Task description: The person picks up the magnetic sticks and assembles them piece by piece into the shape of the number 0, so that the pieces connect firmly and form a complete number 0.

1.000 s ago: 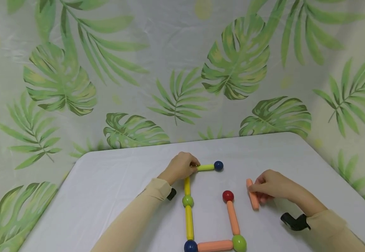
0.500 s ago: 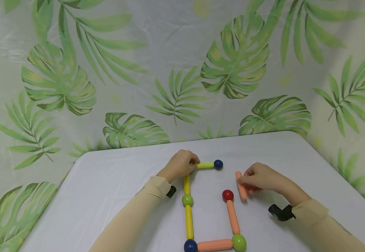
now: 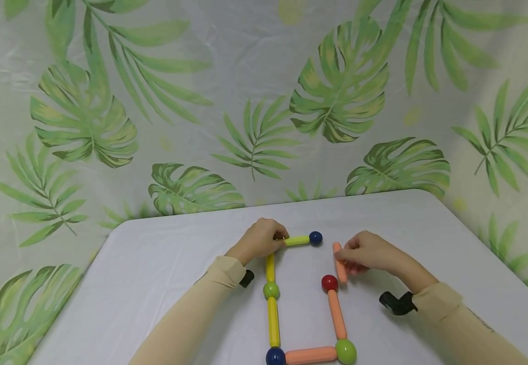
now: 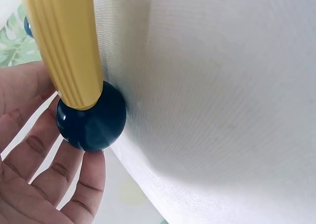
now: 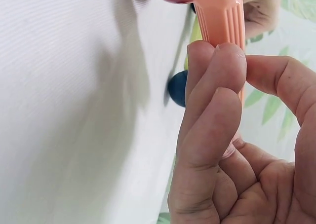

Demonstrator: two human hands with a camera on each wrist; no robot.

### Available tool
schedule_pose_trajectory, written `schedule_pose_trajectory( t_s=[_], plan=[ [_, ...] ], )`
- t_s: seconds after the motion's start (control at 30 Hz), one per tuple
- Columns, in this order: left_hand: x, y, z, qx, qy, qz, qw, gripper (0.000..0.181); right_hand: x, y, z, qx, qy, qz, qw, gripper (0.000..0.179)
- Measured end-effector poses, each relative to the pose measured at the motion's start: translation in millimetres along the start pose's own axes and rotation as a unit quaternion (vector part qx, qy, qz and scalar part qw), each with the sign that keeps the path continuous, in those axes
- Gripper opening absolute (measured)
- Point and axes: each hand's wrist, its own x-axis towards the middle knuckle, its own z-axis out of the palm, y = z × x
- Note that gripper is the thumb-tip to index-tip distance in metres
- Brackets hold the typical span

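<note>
In the head view my left hand (image 3: 260,239) is at the far left corner of a frame of sticks and balls. The left wrist view shows its thumb and fingers around a dark blue ball (image 4: 94,123), joined to a yellow stick (image 4: 69,51). From that hand a yellow-green stick (image 3: 297,241) runs right to another blue ball (image 3: 316,238). My right hand (image 3: 371,252) pinches an orange stick (image 3: 339,262) between thumb and fingers. This stick's near end is beside a red ball (image 3: 330,283); whether they touch I cannot tell.
Below the red ball an orange stick (image 3: 336,314) leads to a green ball (image 3: 346,351). Another orange stick (image 3: 311,355) joins it to a blue ball (image 3: 275,356). Yellow sticks and a smaller green ball (image 3: 271,290) form the left side. A white cloth covers the table (image 3: 154,253).
My right hand has moved left and slightly away from me, carrying the orange stick from the right over to the red ball. The left hand has stayed nearly still.
</note>
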Motion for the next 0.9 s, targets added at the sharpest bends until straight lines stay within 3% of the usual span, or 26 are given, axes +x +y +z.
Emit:
schedule_pose_trajectory(
  t_s=[0.47, 0.9],
  plan=[
    [1.5, -2.3, 0.5, -0.003, 0.001, 0.001, 1.0, 0.015, 20.8, -11.8, 5.0, 0.007, 0.009, -0.004, 0.9999, 0.033],
    [-1.1, 1.0, -0.7, -0.005, 0.005, -0.002, 1.0, 0.014, 34.1, -7.1, 16.1, 0.006, 0.007, 0.019, 0.9998, 0.031]
  ],
)
